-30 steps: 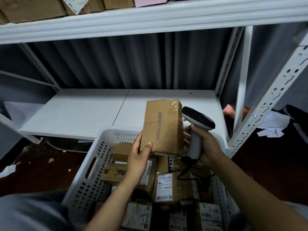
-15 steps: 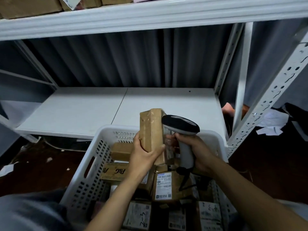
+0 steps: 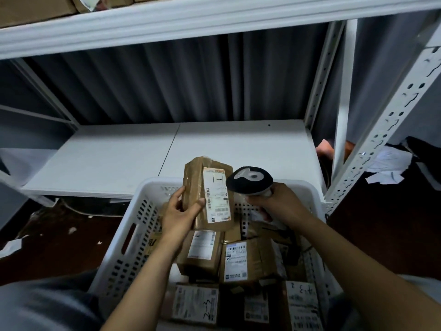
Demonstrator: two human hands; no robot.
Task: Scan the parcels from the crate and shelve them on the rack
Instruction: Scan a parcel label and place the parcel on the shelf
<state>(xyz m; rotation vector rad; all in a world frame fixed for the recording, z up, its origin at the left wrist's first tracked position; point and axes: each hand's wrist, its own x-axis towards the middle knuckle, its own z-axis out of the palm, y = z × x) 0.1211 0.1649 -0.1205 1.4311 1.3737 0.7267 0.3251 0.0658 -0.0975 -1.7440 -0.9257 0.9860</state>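
White metal rack [image 3: 391,123] fills the view, its lower shelf [image 3: 107,161] bare and pale, its upper shelf [image 3: 191,22] carrying brown cartons [image 3: 31,8] at top left; dark grey pleated curtain [image 3: 191,80] hangs behind. Dark floor [image 3: 47,235] on both sides, with paper scraps [image 3: 386,168] to the right past the rack post. White perforated plastic crate [image 3: 133,225] sits low centre, its far rim just in front of the lower shelf edge. It is packed with loose parcels [image 3: 245,261], brown and mostly label-up, two near ones with handwritten marks. Both forearms reach in from the bottom edge over the crate. Left hand [image 3: 177,215] is raised above the crate's far end, palm toward the camera. Its fingers [image 3: 179,194] wrap the left edge of the held parcel [image 3: 193,187], with the thumb pressed on the front face by the label. Held parcel is a brown taped box, roughly upright with its top leaning slightly left, clear of the crate contents, not yet on the rack. Right hand [image 3: 279,201] is at the same height, back of hand up, fingers curled tight round the scanner [image 3: 249,180] handle. Scanner head, dark with a white top, points left and sits just beside the held parcel's right edge; contact cannot be told. White shipping label [image 3: 216,194] with barcodes faces the camera; text too small to read.
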